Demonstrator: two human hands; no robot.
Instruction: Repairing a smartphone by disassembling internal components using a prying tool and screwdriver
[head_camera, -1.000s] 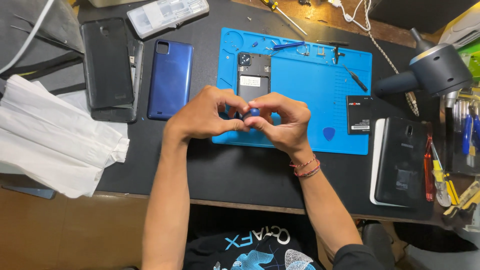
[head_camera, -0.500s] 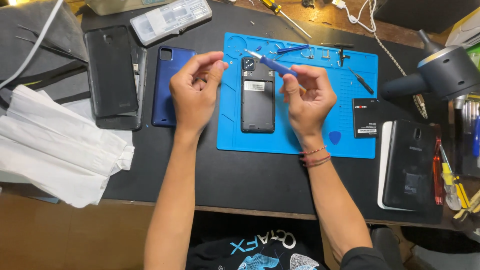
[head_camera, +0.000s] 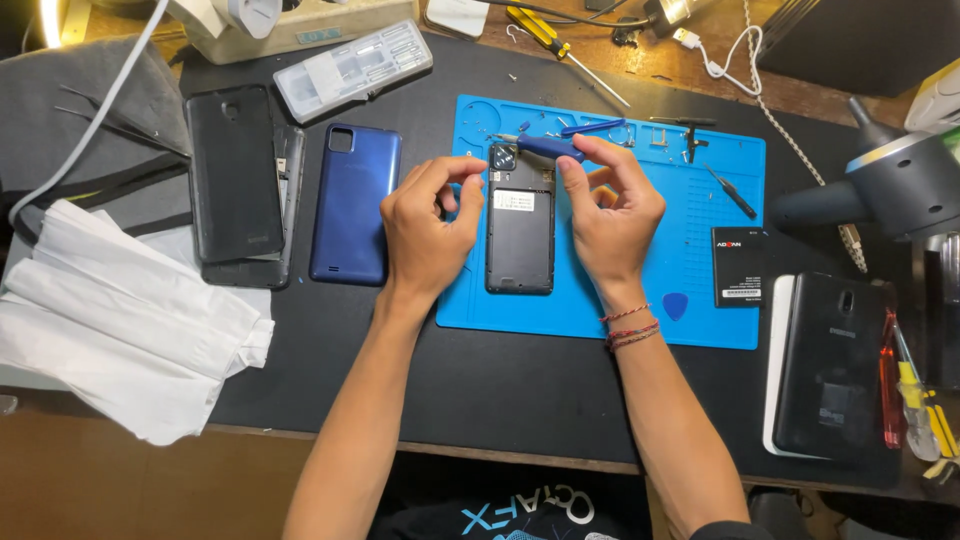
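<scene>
1. Nearest the person, a bare strip of the dark bench (head_camera: 520, 400) is showing, with both forearms crossing it; the right wrist is wearing thin red bracelets (head_camera: 630, 328).
2. At the near left, a heap of white cloth (head_camera: 120, 330) is lying; at the near right, one black phone (head_camera: 832, 365) is resting back-up on a white slab.
3. One blue work mat (head_camera: 700, 220) is lying on the bench and carrying the opened phone (head_camera: 520, 245): a black, upright rectangle with its back cover off, a white label near the top and a camera block at its upper left corner.
4. The left hand (head_camera: 428, 228) is hovering just left of the phone's top, thumb and forefinger pinched together; whether they are gripping anything, I cannot tell.
5. The right hand (head_camera: 612, 215) is clamping a blue-handled screwdriver (head_camera: 545, 147), lying nearly level above the phone's top edge, tip pointing left.
6. One blue pick (head_camera: 677, 305) and one black battery (head_camera: 740, 266) are sitting at the mat's right.
7. Left of the mat, one blue back cover (head_camera: 355, 205) and one black phone shell (head_camera: 240, 185) are lying side by side.
8. Farther off, one clear parts box (head_camera: 352, 68) and one yellow-handled screwdriver (head_camera: 560, 40) are resting.
</scene>
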